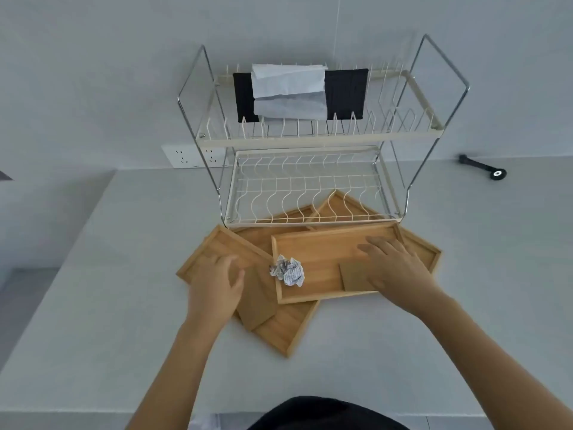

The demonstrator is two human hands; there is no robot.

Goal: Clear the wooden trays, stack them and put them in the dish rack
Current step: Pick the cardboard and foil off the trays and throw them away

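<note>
Head view shows your right hand (392,262) lying flat and open on the top wooden tray (325,256), touching a brown card (356,276). Your left hand (217,282) rests open on the left tray (217,243). Both trays sit just in front of the dish rack (310,187). A paper ball (288,270) sits on the top tray's edge. Tip the tray and I think the ball rolls off.

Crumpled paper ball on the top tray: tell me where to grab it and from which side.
Pinch the crumpled paper ball across its middle from above. It straddles the left rim of the top tray, so a sideways approach would likely catch on that rim. The left hand is nearest.
</note>
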